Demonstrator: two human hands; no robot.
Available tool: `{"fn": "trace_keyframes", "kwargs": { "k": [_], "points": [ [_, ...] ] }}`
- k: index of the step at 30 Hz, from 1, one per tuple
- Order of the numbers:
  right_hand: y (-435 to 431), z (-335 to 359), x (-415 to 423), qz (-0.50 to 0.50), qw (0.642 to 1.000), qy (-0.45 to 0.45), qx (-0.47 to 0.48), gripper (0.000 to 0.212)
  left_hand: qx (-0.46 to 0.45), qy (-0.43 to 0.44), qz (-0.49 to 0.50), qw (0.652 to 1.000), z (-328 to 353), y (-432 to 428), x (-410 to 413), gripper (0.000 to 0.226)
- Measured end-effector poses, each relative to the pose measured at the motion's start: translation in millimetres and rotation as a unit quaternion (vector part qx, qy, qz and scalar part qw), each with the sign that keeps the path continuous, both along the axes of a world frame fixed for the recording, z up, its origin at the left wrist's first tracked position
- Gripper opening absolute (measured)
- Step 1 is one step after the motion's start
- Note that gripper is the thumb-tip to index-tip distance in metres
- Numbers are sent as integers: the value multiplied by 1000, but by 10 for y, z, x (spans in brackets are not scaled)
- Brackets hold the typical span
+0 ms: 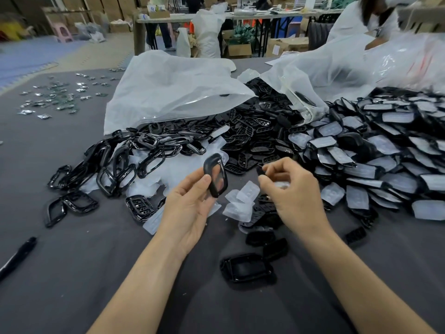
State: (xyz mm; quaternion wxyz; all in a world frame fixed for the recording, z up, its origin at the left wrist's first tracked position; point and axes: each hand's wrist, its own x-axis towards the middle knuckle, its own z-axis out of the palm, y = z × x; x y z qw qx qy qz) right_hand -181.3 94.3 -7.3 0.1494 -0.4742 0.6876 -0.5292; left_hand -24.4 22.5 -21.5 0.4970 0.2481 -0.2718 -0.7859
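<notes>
While the left hand point(190, 208) holds a black frame point(216, 175) upright, fingers curled round it, over mid tabletop point(72, 261), the right hand point(292, 191) pinches a small black piece point(260, 171) just beside it. Heap of loose parts point(134, 160) lies toward the far edge.

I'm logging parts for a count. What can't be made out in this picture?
Head view:
Small black plastic piece in the grip of the right hand: fingers cover most of it.
Cloudy white plastic bag: film hides its contents.
Tiny shiny packets, far left: too small.
Black pen: cut by left edge.
</notes>
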Motion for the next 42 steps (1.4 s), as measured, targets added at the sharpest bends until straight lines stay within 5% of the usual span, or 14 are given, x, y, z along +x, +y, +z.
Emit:
{"fn": "trace_keyframes", "kwargs": {
  "k": [4,13,20,24,42],
  "points": [
    [84,41,10,61,968,-240,-30,21,-2,22,-43,999,-1,33,20,11],
    [96,102,31,84,899,-426,-56,9,-29,13,-117,993,-58,23,13,15],
    [106,150,30,93,864,-494,-43,14,8,48,-90,995,-95,10,-18,45],
    [103,167,26,96,852,-513,-42,16,13,18,-80,997,-56,20,-44,37],
    [37,36,-11,70,890,-451,-4,14,-55,-61,-106,991,-69,115,-152,38]
  ]
}}
